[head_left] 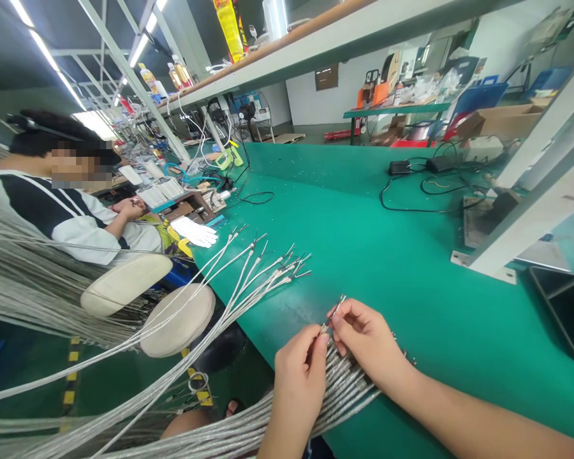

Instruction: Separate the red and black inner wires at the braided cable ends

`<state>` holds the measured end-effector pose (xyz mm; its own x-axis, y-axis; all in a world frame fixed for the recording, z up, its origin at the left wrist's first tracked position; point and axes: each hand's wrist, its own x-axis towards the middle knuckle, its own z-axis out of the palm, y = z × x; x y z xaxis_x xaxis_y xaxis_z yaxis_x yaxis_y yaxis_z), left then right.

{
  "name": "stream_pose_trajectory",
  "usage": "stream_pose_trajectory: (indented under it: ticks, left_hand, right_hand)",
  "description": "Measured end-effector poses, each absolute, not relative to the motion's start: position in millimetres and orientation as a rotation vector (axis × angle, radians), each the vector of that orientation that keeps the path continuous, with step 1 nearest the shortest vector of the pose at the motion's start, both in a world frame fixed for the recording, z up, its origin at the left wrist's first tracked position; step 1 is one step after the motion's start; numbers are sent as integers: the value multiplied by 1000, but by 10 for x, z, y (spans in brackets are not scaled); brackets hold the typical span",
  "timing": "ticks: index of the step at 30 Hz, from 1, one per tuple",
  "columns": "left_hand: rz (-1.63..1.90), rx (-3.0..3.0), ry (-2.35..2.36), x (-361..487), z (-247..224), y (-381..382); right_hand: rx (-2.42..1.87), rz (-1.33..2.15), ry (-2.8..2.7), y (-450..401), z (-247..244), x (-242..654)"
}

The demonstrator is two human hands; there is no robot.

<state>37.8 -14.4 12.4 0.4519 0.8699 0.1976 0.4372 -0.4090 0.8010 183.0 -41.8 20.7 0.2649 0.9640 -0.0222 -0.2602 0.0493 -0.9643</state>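
At the table's front edge, my left hand (302,370) pinches the end of a braided cable between thumb and fingers. Just beyond it, my right hand (363,335) is closed on the dark and light inner wires (337,306) that stick out of that same cable end. A bundle of silvery braided cables (337,389) passes under both hands and over the edge, its far ends partly hidden by my right hand. To the left, several whitish cables (249,290) lie with their stripped wire tips spread on the green tabletop (363,255).
A co-worker (71,191) sits at the left beside two round stools (179,319). A white glove (194,232) lies at the table edge. Black adapters (399,167) with cords, a metal post (530,223) and a dark phone-like slab (562,306) stand or lie on the right. A shelf (316,48) crosses overhead.
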Motion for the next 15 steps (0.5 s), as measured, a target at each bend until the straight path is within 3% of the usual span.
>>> stream_pose_trajectory:
  ticks: [15]
  left_hand:
    - [760,2037,1056,385,142,-166]
  right_hand:
    - [-1081,1181,-746,-388,234,1851]
